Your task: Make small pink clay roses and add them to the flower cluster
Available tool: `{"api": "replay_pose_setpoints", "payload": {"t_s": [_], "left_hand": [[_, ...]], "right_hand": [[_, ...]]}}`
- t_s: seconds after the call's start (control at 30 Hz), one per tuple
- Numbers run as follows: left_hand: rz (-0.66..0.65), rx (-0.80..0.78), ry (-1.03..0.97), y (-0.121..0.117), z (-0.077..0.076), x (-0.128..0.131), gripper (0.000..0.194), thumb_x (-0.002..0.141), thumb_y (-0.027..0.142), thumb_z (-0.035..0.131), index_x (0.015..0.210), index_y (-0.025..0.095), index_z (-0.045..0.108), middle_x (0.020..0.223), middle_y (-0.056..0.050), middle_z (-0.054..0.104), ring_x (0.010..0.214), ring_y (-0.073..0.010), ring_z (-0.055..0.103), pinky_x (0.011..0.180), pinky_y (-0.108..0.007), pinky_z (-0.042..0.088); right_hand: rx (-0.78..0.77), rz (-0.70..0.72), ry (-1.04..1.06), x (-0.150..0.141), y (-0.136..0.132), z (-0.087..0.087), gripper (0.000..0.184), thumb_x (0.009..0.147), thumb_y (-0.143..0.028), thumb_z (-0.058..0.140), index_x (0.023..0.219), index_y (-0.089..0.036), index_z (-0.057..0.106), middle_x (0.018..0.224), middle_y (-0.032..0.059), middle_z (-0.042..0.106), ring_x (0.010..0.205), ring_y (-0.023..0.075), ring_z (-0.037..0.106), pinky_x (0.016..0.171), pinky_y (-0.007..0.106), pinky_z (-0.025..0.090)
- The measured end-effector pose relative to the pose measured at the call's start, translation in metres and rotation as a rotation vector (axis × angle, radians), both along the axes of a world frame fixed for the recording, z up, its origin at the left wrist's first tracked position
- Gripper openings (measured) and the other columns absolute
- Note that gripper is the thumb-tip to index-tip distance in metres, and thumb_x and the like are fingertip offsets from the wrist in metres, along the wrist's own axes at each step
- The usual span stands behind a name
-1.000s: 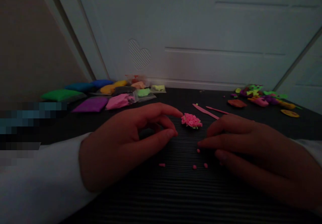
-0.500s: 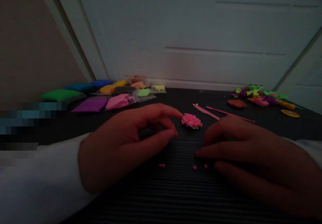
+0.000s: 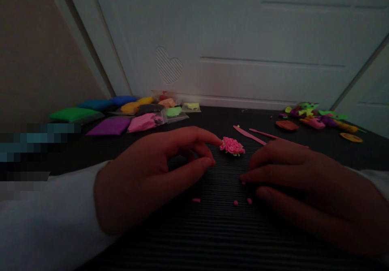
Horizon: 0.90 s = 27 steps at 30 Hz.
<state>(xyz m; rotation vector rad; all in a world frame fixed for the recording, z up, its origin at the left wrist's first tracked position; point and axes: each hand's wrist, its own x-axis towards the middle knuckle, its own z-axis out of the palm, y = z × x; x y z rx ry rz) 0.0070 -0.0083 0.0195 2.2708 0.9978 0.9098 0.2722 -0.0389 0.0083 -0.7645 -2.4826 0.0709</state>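
I find no readable text, label, brand, number or sign on anything on the black, finely striped table (image 3: 194,242).

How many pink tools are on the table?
2: a pink knife-shaped tool beyond the pink flower cluster, and a thin pink stick just right of it, partly beyond the right hand. That hand could hide more.

Flower cluster (image 3: 232,146) pink, flecked pale green; tabletop (image 3: 212,234) black, finely striped. Left of flower cluster: purple packet (image 3: 108,126), green packet (image 3: 74,114).
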Motion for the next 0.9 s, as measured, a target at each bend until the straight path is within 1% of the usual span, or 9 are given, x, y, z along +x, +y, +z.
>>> {"api": "replay_pose_setpoints", "payload": {"t_s": [0.07, 0.23, 0.33, 0.37, 0.43, 0.57, 0.7, 0.8, 0.9], "left_hand": [[0.002, 0.002, -0.005, -0.0004, -0.0010, 0.0006, 0.020, 0.092, 0.023, 0.067, 0.110, 0.032, 0.073, 0.088, 0.015, 0.079, 0.077, -0.0031, 0.072, 0.078, -0.007, 0.055], [0.001, 0.005, -0.003, -0.0023, 0.0005, -0.0004, 0.020, 0.092, 0.022, 0.066, 0.109, 0.031, 0.073, 0.087, 0.015, 0.079, 0.077, -0.0037, 0.073, 0.077, -0.008, 0.055], [0.003, 0.000, -0.001, -0.0020, 0.0021, -0.0012, 0.021, 0.093, 0.021, 0.066, 0.110, 0.031, 0.073, 0.088, 0.014, 0.079, 0.077, -0.0041, 0.073, 0.075, -0.008, 0.055], [-0.016, -0.008, 0.013, -0.0018, 0.0024, -0.0013, 0.021, 0.093, 0.022, 0.066, 0.110, 0.031, 0.073, 0.088, 0.014, 0.079, 0.077, -0.0043, 0.073, 0.071, -0.007, 0.055], [-0.022, 0.005, 0.000, -0.0014, 0.0025, -0.0013, 0.022, 0.092, 0.021, 0.066, 0.111, 0.031, 0.072, 0.088, 0.015, 0.079, 0.079, -0.0044, 0.073, 0.072, -0.007, 0.055], [-0.004, 0.017, 0.008, -0.0021, 0.0021, -0.0015, 0.020, 0.092, 0.023, 0.068, 0.109, 0.032, 0.073, 0.087, 0.015, 0.079, 0.079, -0.0050, 0.073, 0.072, -0.008, 0.055], [0.007, 0.007, -0.010, -0.0024, 0.0019, -0.0014, 0.019, 0.092, 0.023, 0.066, 0.107, 0.031, 0.073, 0.086, 0.015, 0.079, 0.077, -0.0045, 0.073, 0.073, -0.007, 0.055], [-0.001, -0.007, -0.002, -0.0016, 0.0021, -0.0007, 0.020, 0.092, 0.023, 0.067, 0.109, 0.032, 0.073, 0.086, 0.015, 0.079, 0.075, -0.0040, 0.072, 0.074, -0.007, 0.055], [0.002, -0.011, -0.004, -0.0022, 0.0025, -0.0002, 0.019, 0.092, 0.023, 0.066, 0.108, 0.031, 0.073, 0.087, 0.014, 0.079, 0.075, -0.0052, 0.073, 0.078, -0.010, 0.056]], "right_hand": [[-0.019, 0.003, 0.009, 0.0000, 0.0015, -0.0002, 0.028, 0.097, -0.010, 0.053, 0.105, -0.020, 0.078, 0.094, -0.0026, 0.071, 0.087, 0.0061, 0.064, 0.073, 0.019, 0.048], [-0.025, 0.012, 0.062, 0.0008, 0.0027, -0.0005, 0.027, 0.097, -0.008, 0.052, 0.104, -0.020, 0.075, 0.097, -0.0032, 0.071, 0.088, 0.0042, 0.064, 0.072, 0.014, 0.049], [-0.021, 0.024, 0.054, 0.0013, 0.0014, -0.0009, 0.028, 0.095, -0.007, 0.052, 0.104, -0.021, 0.075, 0.096, -0.0022, 0.071, 0.088, 0.0064, 0.065, 0.070, 0.017, 0.050], [-0.012, 0.028, 0.041, 0.0014, 0.0009, -0.0010, 0.028, 0.094, -0.007, 0.053, 0.104, -0.022, 0.075, 0.097, -0.0017, 0.071, 0.088, 0.0075, 0.065, 0.070, 0.019, 0.050], [0.009, 0.024, 0.019, 0.0015, 0.0003, -0.0013, 0.030, 0.093, -0.008, 0.053, 0.106, -0.023, 0.075, 0.099, -0.0015, 0.071, 0.090, 0.0088, 0.065, 0.073, 0.022, 0.050], [-0.006, -0.018, 0.029, 0.0013, 0.0001, -0.0014, 0.029, 0.095, -0.008, 0.053, 0.107, -0.021, 0.076, 0.100, -0.0029, 0.072, 0.090, 0.0066, 0.065, 0.074, 0.020, 0.049], [-0.021, -0.007, 0.034, 0.0009, 0.0000, -0.0009, 0.031, 0.095, -0.008, 0.052, 0.106, -0.021, 0.077, 0.095, -0.0032, 0.072, 0.086, 0.0051, 0.064, 0.074, 0.018, 0.048], [-0.008, -0.024, 0.025, 0.0003, -0.0001, -0.0008, 0.029, 0.095, -0.009, 0.052, 0.106, -0.021, 0.077, 0.098, -0.0025, 0.072, 0.088, 0.0074, 0.065, 0.074, 0.020, 0.049], [-0.020, -0.055, 0.021, -0.0006, 0.0000, 0.0000, 0.026, 0.096, -0.010, 0.053, 0.103, -0.020, 0.077, 0.096, -0.0001, 0.073, 0.087, 0.0108, 0.067, 0.070, 0.023, 0.050]]}}
